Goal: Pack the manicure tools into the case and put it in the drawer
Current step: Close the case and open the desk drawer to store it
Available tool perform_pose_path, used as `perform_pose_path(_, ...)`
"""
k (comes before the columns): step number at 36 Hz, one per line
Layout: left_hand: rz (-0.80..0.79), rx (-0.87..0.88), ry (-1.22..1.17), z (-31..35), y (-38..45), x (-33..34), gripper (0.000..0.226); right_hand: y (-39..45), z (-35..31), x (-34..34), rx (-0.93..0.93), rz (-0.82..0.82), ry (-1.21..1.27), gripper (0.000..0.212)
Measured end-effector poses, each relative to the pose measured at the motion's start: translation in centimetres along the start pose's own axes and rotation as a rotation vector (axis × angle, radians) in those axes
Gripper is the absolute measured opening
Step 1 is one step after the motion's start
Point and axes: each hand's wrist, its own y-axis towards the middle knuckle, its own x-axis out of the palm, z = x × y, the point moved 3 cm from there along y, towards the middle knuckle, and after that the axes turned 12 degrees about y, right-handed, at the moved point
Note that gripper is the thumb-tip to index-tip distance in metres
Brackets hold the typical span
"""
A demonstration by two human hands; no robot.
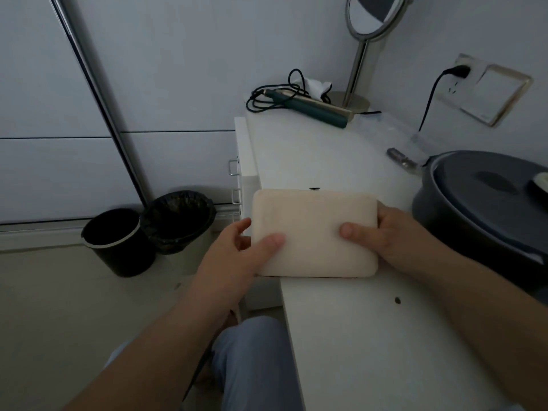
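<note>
Case: I see the closed cream case (314, 232) at the frame's centre, over the left edge of the white desk (370, 336).
Left hand: my left hand (234, 256) grips its left end, thumb on top.
Right hand: my right hand (394, 235) grips its right end, thumb on top.
Drawers: white drawer unit (241, 161) just behind the case, left of centre.
Bins: two dark bins (148, 229) on the floor, left.

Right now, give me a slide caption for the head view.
Both hands, left and right, hold the closed cream case at the white desk edge, beside the drawers.
</note>
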Motion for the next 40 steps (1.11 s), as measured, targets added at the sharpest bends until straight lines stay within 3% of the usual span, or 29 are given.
perform_pose_path(6,-0.015,-0.087,-0.120,1.2,2.4,0.8,0.040,0.7,1.1,-0.4,0.015,0.087,-0.016,0.067)
perform_pose_path(14,0.050,-0.069,-0.184,1.0,3.0,1.3,0.016,0.9,1.9,-0.2,-0.075,0.172,-0.112,0.060)
perform_pose_path(17,0.085,0.042,-0.176,1.2,2.7,1.1,0.012,0.7,1.6,-0.8,-0.079,0.226,-0.068,0.042)
perform_pose_path(22,0.043,0.116,-0.234,1.5,2.3,0.7,0.025,0.5,1.3,-0.5,-0.068,0.183,0.109,0.010)
perform_pose_path(25,-0.012,0.101,-0.258,2.0,2.5,0.7,0.016,0.4,1.3,-0.5,-0.053,0.144,0.189,0.015)
perform_pose_path(34,-0.126,0.008,-0.206,3.9,2.8,1.3,0.027,0.3,1.4,-0.3,0.008,0.071,0.360,0.010)
perform_pose_path(37,-0.091,0.025,-0.207,4.0,2.5,1.4,0.018,0.0,1.2,-0.1,0.002,0.079,0.380,0.009)
perform_pose_path(40,-0.081,0.068,-0.218,4.1,2.1,1.4,0.007,-0.1,0.9,0.1,-0.015,0.100,0.352,0.023)
